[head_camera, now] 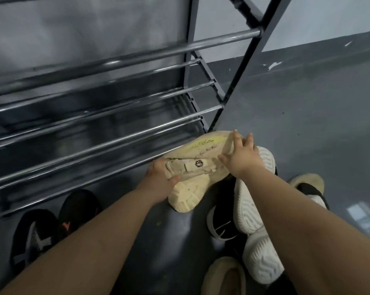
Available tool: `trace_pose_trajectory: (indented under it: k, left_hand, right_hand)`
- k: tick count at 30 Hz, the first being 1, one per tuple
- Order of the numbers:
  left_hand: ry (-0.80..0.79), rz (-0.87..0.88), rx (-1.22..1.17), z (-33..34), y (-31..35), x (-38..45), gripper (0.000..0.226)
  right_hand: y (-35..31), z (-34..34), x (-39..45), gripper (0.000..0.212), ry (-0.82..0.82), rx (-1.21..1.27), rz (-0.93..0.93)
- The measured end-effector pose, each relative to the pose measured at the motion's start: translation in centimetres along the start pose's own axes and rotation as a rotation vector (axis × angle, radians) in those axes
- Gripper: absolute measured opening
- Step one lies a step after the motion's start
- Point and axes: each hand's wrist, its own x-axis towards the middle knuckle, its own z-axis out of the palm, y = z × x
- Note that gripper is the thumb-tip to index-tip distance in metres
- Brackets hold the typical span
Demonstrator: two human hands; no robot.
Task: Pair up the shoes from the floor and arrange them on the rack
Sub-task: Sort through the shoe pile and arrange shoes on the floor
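Observation:
A cream shoe (203, 154) with a yellow-green stripe and a black hexagon badge lies on its side on the floor, just in front of the rack's lowest bars (99, 145). My left hand (161, 177) grips its heel end, thumb curled over the edge. My right hand (241, 154) rests on its toe end with fingers spread. Under my right forearm lie two white-soled shoes (250, 201) sole-up and a black shoe (219, 226). Another cream shoe (224, 277) sits at the bottom edge.
Two black shoes (52, 226) stand side by side at the lower left beside the rack. A black-and-cream shoe (309, 188) lies to the right. The rack's dark side frame (241, 71) rises at the upper middle. Grey floor (307, 116) stretches to the right.

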Motion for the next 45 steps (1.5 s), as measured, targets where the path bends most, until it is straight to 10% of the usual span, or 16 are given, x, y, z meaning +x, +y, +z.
trace_pose_trajectory:
  k: [11, 17, 26, 45]
  left_hand:
    - [0.121, -0.149, -0.561, 0.7, 0.3, 1.7, 0.08]
    - [0.063, -0.24, -0.584, -0.2, -0.8, 0.1, 0.122]
    - [-0.026, -0.308, -0.447, -3.4, -3.7, -7.6, 0.058]
    - [-0.355, -0.253, -0.359, -4.0, -14.3, -20.8, 0.038]
  right_hand:
    - [0.8, -0.9, 0.6, 0.077, 0.019, 0.353, 0.053]
    - [-0.5, -2.0, -1.2, 0.047, 0.155, 0.42, 0.009]
    - [-3.2, -2.8, -6.8, 0.041, 0.116, 0.223, -0.152]
    - [-6.4, 5.8, -17.0, 0.052, -0.172, 0.435, -0.283]
